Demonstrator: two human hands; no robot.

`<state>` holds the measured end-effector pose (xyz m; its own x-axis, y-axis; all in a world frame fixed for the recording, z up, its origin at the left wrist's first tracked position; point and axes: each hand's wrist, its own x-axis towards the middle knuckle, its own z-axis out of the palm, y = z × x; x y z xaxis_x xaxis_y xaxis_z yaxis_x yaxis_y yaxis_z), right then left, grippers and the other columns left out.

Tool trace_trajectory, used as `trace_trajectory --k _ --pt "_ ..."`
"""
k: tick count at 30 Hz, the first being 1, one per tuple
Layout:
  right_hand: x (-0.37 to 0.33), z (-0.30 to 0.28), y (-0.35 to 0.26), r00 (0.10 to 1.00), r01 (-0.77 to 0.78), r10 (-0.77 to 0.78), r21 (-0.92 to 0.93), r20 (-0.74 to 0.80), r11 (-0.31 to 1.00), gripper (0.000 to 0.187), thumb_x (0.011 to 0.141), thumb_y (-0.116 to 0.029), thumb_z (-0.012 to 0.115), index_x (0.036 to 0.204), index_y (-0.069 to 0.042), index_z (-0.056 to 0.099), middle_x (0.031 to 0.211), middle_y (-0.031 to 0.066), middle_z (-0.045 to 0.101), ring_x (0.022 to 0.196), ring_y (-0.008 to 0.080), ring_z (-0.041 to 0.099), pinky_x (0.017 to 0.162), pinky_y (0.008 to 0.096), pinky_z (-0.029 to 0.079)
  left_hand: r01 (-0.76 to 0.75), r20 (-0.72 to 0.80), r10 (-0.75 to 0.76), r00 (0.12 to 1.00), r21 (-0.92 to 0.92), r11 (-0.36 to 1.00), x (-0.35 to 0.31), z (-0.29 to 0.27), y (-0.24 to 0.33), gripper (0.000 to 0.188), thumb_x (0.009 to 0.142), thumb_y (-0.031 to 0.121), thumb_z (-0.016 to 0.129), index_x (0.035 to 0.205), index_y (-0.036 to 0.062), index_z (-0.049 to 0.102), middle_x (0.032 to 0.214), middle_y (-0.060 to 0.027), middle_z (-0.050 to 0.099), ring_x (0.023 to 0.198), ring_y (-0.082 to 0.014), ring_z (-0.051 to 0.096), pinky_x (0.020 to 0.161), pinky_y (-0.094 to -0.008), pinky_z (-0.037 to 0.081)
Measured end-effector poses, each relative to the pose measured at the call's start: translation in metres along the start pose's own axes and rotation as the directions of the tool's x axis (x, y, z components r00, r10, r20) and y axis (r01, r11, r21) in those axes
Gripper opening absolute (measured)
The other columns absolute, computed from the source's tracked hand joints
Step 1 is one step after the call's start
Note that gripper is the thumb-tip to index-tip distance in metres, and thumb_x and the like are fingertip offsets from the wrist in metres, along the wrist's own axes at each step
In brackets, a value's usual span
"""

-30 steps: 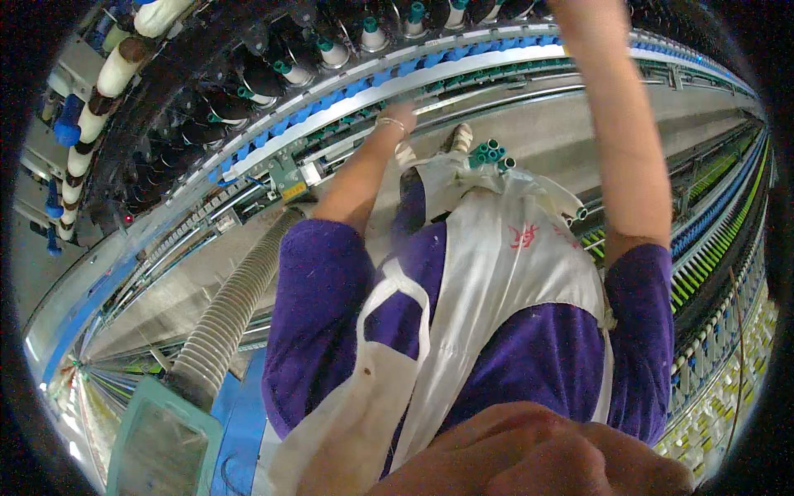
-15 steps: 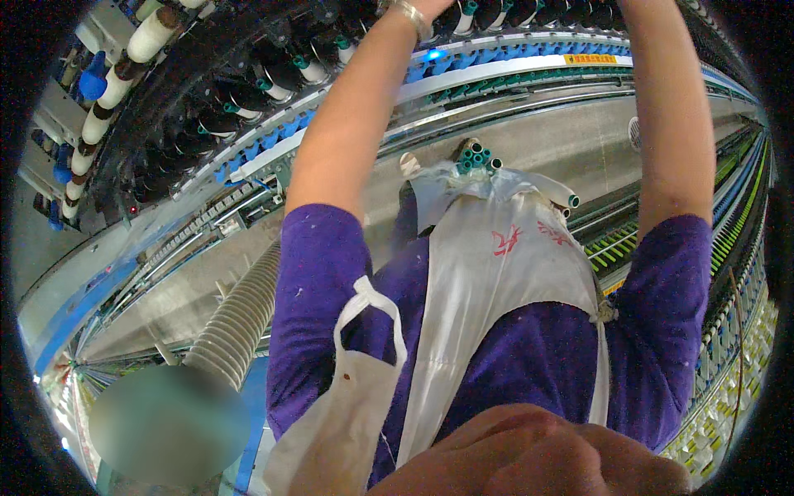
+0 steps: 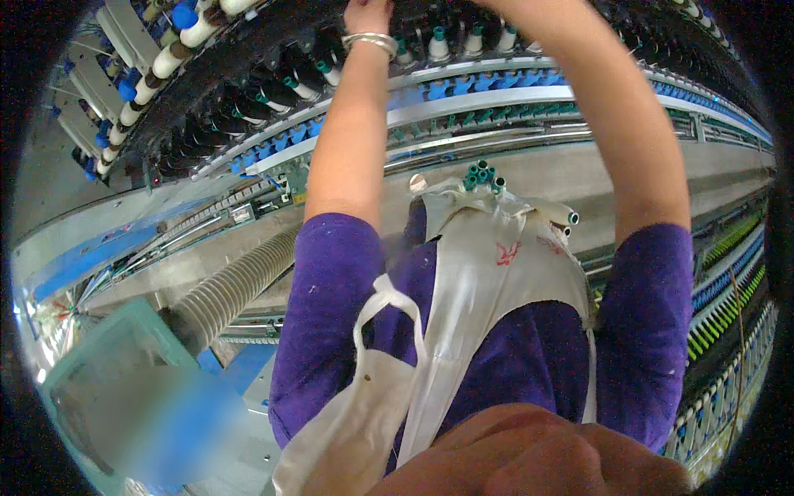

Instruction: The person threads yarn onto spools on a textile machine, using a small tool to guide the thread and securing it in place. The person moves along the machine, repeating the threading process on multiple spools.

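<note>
My left hand (image 3: 369,15) reaches up to the top edge, above a pale bracelet (image 3: 372,41) on the wrist. Its fingers are cut off or lost in the dark, so what they hold cannot be seen. My right forearm (image 3: 624,116) leans inward and leaves the picture at the top, its hand outside the frame. Both arms extend over a long spinning machine, nearest a row of white bobbins (image 3: 438,48) on teal tubes. Several teal tubes (image 3: 481,176) stick out of the pouch of my white apron (image 3: 488,273).
Blue clips (image 3: 463,85) line a pale rail below the bobbins. At lower left, a ribbed hose (image 3: 244,285) meets a teal-rimmed box (image 3: 136,318). White rollers (image 3: 167,62) run along the upper left. Bright green pegs (image 3: 728,310) stand in rows behind my right arm.
Both forearms have shifted left in the picture, the right one bending further inward. More of the left wrist shows. The view has moved, bringing the teal-rimmed box into sight.
</note>
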<state>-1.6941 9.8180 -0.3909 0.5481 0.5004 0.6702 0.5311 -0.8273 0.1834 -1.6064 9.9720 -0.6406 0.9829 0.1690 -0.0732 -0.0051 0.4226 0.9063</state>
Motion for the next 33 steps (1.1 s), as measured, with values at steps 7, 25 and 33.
trace_trajectory --k 7,25,33 --pt "-0.260 -0.095 0.061 0.989 -0.118 0.040 0.599 0.142 0.792 0.017 0.068 -0.017 0.068 0.071 -0.003 0.058 0.084 0.0109 0.054 0.084 0.0303 0.052 0.077 0.0418 0.044 0.001 -0.367 0.059 0.928 0.162 0.987 -0.034 0.018 0.030 0.036 0.091 0.037 0.056 0.099 0.0030 0.064 0.092 -0.0112 0.070 0.075 -0.0280 0.062 0.073 -0.0379 0.050" --pt "-0.554 -0.158 0.460 0.585 -0.804 0.692 0.188 0.424 0.564 0.013 0.079 -0.011 0.065 0.091 -0.005 0.064 0.085 0.0132 0.061 0.073 0.0309 0.061 0.063 0.0398 0.048 0.124 0.357 -0.275 0.893 0.391 0.912 -0.212 0.474 -0.377 0.020 0.095 0.020 0.054 0.103 0.0024 0.059 0.095 -0.0057 0.063 0.086 -0.0130 0.059 0.078 -0.0279 0.050" --pt "-0.617 -0.225 0.620 0.542 -0.836 0.790 0.093 0.286 0.541 0.017 0.078 -0.014 0.066 0.091 -0.003 0.066 0.083 0.0115 0.061 0.068 0.0281 0.059 0.063 0.0367 0.049 0.003 0.667 -0.093 0.739 0.135 0.991 -0.167 0.892 -0.456 0.026 0.095 0.027 0.055 0.104 0.0026 0.060 0.086 -0.0042 0.066 0.079 -0.0114 0.063 0.069 -0.0248 0.049"
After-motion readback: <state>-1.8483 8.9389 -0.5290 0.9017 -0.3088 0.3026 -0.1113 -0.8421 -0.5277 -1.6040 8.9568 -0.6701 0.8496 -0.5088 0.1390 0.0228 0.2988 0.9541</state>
